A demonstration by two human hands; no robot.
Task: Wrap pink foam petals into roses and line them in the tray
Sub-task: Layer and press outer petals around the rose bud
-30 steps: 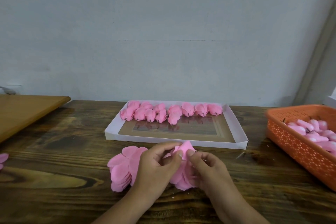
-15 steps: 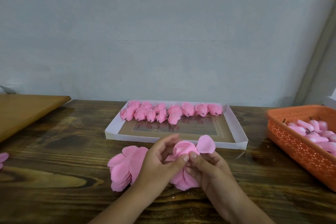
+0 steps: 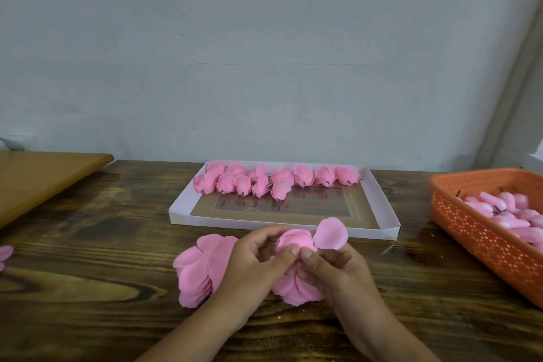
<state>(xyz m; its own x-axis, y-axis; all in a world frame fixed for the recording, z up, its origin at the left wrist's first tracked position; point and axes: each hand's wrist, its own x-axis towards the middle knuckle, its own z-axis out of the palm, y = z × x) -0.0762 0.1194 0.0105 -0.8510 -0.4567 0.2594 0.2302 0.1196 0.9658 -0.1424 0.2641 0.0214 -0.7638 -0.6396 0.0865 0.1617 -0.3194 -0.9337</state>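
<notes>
A half-wrapped pink foam rose [image 3: 294, 239] sits between both hands just above the wooden table. My left hand [image 3: 252, 267] curls round its left side, thumb pressed on the front. My right hand [image 3: 332, 269] pinches it from the right, and one loose petal [image 3: 330, 233] sticks up to the right of the bud. Beneath the hands lies a pile of flat pink petals [image 3: 199, 270]. The white tray [image 3: 382, 203] behind holds several finished roses [image 3: 276, 179] lined along its far edge.
An orange perforated basket [image 3: 482, 232] with several pink buds stands at the right edge. A light wooden board [image 3: 38, 176] lies at the far left. Stray pink petals [image 3: 4, 254] lie at the left edge. The grey wall rises behind the table.
The bud has been wrapped tighter between my fingers, and a single petal has sprung out to its right. Both hands have stayed in the same place.
</notes>
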